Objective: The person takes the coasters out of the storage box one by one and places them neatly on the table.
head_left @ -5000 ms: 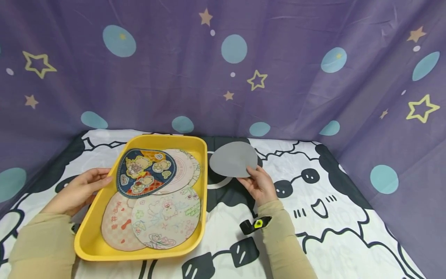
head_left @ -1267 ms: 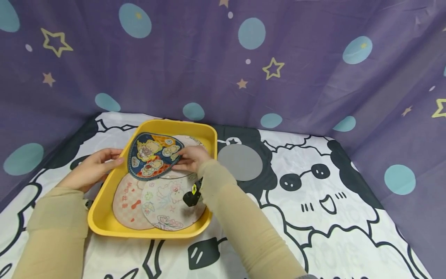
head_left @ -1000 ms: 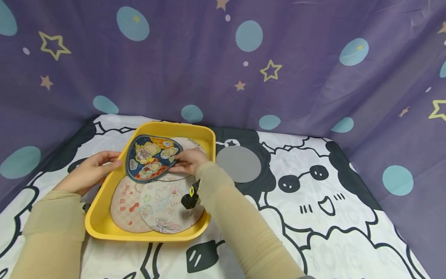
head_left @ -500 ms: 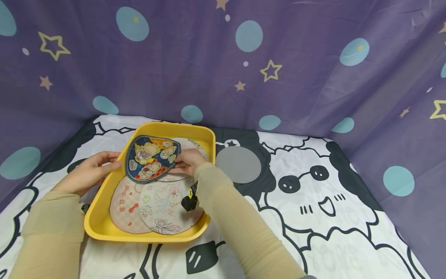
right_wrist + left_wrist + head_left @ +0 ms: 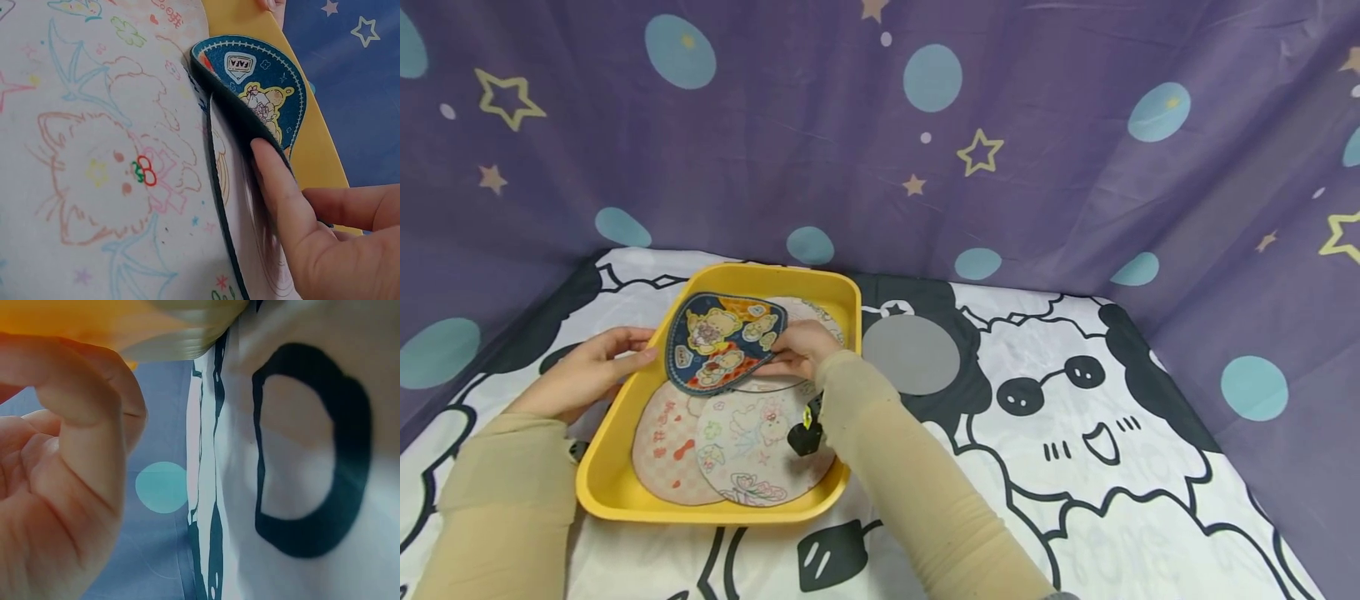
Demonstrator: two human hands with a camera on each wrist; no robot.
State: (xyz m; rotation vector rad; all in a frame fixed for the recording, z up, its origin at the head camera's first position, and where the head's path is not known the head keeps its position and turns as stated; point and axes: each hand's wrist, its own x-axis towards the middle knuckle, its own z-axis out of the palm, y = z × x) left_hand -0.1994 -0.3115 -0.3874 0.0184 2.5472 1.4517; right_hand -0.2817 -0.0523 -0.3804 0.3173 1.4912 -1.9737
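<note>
In the head view my left hand point(image 5: 583, 371) grips the left rim of a yellow tray point(image 5: 597, 487). Its curled fingers point(image 5: 94, 419) lie against the tray in the left wrist view. My right hand point(image 5: 805, 346) reaches into the tray and pinches the right edge of a navy cartoon mouse pad point(image 5: 722, 342). In the right wrist view that pad point(image 5: 250, 81) is partly lifted, showing its dark underside. Beneath it lie overlapping round pads: a pink checked one point(image 5: 673, 450), a white one with line drawings point(image 5: 752, 467) and a pale one point(image 5: 820, 312), partly covered.
A plain grey oval pad point(image 5: 910, 354) lies on the table just right of the tray. The tablecloth point(image 5: 1135, 533) is white with black cartoon sheep. Behind the table hangs a purple curtain point(image 5: 1037, 167) with stars and blue dots.
Five seconds ago my right hand held the grey pad; now that lies on the table and the hand pinches the navy pad. Over the last second, hardly anything moves.
</note>
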